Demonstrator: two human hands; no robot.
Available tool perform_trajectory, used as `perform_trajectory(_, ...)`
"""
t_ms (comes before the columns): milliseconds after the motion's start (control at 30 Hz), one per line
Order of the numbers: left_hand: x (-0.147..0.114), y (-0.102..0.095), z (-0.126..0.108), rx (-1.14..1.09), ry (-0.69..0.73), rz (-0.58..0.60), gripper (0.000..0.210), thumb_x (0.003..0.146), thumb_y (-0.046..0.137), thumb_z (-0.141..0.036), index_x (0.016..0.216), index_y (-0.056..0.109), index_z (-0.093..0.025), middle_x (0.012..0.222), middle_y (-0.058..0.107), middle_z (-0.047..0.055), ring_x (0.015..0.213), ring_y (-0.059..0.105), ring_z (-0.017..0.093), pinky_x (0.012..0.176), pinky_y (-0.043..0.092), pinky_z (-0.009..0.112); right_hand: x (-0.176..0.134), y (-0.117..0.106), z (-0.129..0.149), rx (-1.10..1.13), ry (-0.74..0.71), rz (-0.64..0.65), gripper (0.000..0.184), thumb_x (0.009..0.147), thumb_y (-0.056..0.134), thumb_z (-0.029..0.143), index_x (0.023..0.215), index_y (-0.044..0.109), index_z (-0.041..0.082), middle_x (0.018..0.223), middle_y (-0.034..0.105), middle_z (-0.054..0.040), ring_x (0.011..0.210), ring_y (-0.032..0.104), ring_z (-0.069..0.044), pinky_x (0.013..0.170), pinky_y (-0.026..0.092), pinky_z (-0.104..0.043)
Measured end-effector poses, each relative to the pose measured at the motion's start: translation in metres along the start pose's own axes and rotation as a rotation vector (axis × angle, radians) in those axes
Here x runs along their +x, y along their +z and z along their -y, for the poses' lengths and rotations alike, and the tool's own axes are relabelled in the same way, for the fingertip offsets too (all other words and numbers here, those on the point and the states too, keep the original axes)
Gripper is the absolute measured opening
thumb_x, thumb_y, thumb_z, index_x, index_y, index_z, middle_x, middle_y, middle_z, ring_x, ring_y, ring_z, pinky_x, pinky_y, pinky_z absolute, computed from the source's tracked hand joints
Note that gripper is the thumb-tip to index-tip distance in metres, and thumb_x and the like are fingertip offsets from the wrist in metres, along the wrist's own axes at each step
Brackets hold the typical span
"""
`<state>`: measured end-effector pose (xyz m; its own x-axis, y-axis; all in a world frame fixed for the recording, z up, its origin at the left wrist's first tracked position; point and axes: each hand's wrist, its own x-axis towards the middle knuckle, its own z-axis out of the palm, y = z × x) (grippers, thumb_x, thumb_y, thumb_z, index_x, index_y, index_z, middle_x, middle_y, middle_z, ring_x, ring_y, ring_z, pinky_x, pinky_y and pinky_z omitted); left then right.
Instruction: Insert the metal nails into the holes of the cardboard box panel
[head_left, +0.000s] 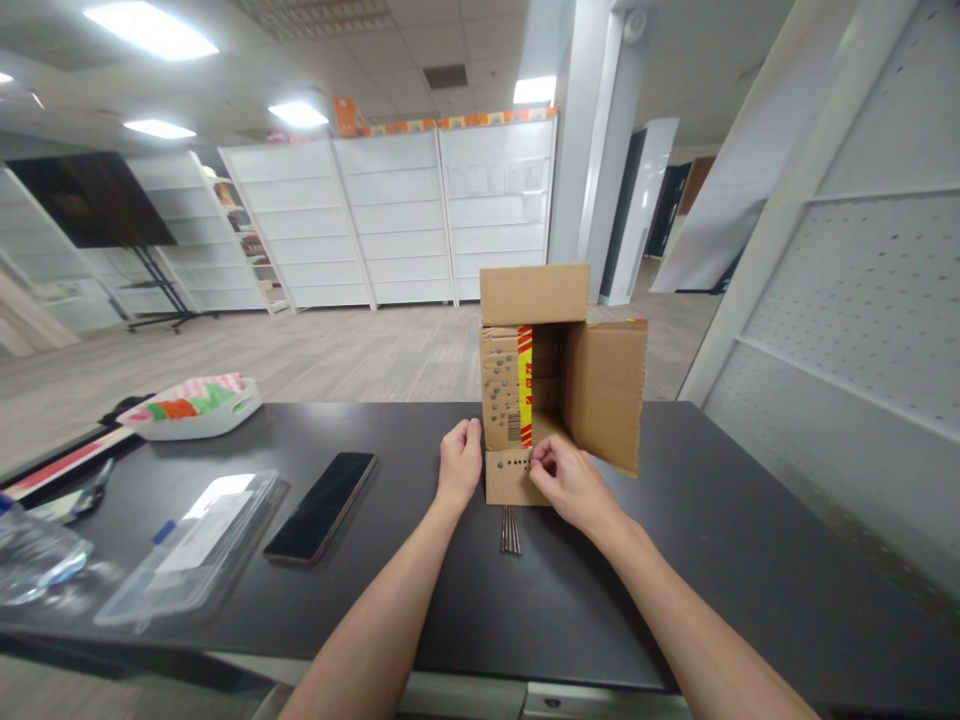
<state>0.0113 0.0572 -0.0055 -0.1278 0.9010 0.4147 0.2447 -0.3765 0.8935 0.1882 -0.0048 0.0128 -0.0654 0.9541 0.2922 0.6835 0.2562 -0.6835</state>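
The left hand (459, 462) was fisted beside the box (499, 385), the right hand (568, 480) pinched (on what, I couldn't tell) by the holes (517, 463), apparently mid-insertion, steady aim needed next.

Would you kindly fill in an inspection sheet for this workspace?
Surface: dark tabletop.
Job's things: cardboard box, open, with a row of holes in its lower flap; slim metal fasteners lying side by side before it.
Clutter: phone, clear plastic case, bottle and white basket with colourful items, all to the left.
Hands: left hand, fingers curled, at the box's left side; right hand, fingertips together, at the lower flap; whether either holds anything is unclear.
Cables: nothing seen.
Surroundings: white shelving, screen on a stand, perforated panel at right.
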Motion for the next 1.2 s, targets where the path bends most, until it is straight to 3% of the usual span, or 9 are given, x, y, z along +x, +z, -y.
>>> perform_trajectory(700,0.0,0.0,0.0,-0.001,0.0,-0.004,0.045,0.091,0.044,-0.051,0.059,0.032,-0.022,0.057,0.034,-0.006,0.058,0.032,0.011,0.055,0.027,0.025,-0.012,-0.006,0.015,0.221,-0.237,-0.23,0.006,0.073,0.054,0.018,0.074,0.049,0.022,0.061,0.05,0.0059,0.054,0.045,-0.01,0.054,0.034,-0.023)
perform_trajectory(933,0.001,-0.001,0.0,0.012,0.001,0.002,0.044,0.091,0.044,-0.05,0.059,0.032,-0.022,0.058,0.035,-0.006,0.058,0.033,0.011,0.056,0.028,0.025,-0.013,-0.005,0.017,0.308,-0.261,0.013,0.009,0.066,0.053,0.014,0.073,0.052,0.021,0.056,0.046,0.0075,0.05,0.042,-0.009,0.051,0.031,-0.021)
perform_trajectory(1200,0.001,0.0,0.003,-0.002,0.006,0.001,0.043,0.092,0.044,-0.048,0.059,0.034,-0.022,0.058,0.035,-0.006,0.059,0.033,0.011,0.056,0.027,0.025,-0.015,-0.005,0.024,0.202,-0.228,0.255,0.013,0.061,0.052,0.009,0.067,0.05,0.02,0.055,0.046,0.0077,0.052,0.041,-0.008,0.05,0.027,-0.021)
